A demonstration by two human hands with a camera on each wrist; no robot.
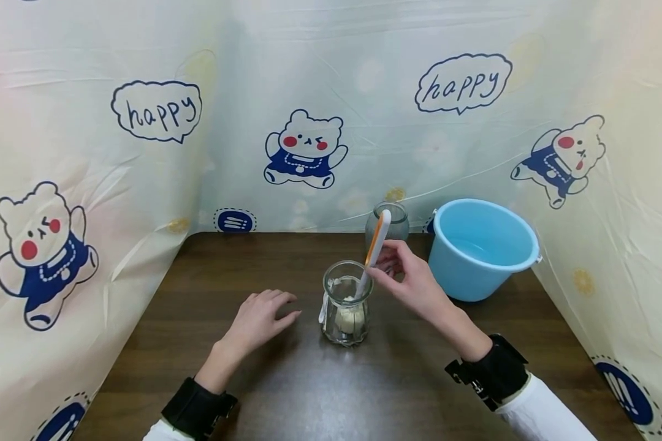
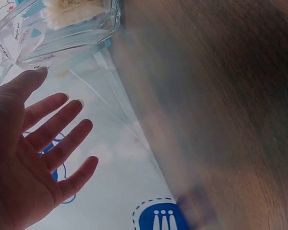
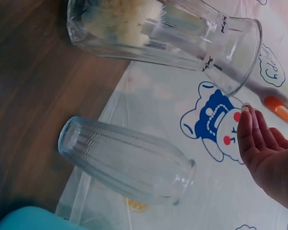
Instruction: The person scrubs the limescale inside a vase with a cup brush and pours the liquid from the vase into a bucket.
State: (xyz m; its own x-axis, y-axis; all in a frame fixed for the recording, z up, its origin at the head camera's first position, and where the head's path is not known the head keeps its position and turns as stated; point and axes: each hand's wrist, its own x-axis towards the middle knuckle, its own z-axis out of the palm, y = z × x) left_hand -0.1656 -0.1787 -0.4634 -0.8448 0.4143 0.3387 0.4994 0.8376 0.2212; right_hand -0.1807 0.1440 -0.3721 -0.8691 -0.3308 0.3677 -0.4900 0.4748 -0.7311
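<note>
A glass jar (image 1: pixel 346 312) with a ribbon tied at its neck stands upright in the middle of the table. Inside it is the pale bristle head (image 3: pixel 127 19) of a bottle brush (image 1: pixel 379 236), whose white and orange handle slants up out of the mouth. My right hand (image 1: pixel 410 278) pinches that handle just above the jar's rim; in the right wrist view the fingers (image 3: pixel 259 134) show beside it, the thumb hidden. To the left of the jar, my left hand (image 1: pixel 260 318) holds nothing, its fingers (image 2: pixel 67 143) spread and relaxed, apart from the glass.
A second glass jar (image 3: pixel 129 158), ribbed and taller, stands behind at the table's back edge. Right of it is a light blue bucket (image 1: pixel 482 245) with its handle down. Printed plastic sheeting (image 1: pixel 309 61) walls the brown table (image 1: pixel 309 398) at back and sides.
</note>
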